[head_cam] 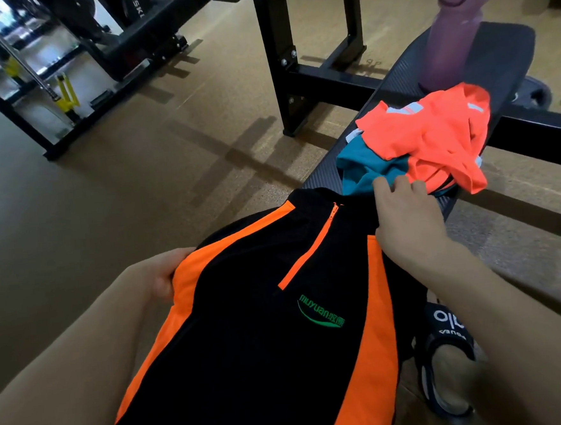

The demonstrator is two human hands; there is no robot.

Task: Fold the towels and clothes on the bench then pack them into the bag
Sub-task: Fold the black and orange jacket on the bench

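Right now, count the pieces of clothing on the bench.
3 show: a black and orange jacket spread nearest, held by both hands; a teal garment beyond it; an orange shirt heaped on the teal one. More may lie hidden underneath that heap.

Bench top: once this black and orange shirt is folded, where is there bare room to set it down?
Little bare bench shows: a strip right of the purple bottle, and a wedge left of the orange garment and teal garment. The near end is crowded by the black shirt, left hand and right hand.

Brown speckled floor (106,208), black steel rack (281,56).
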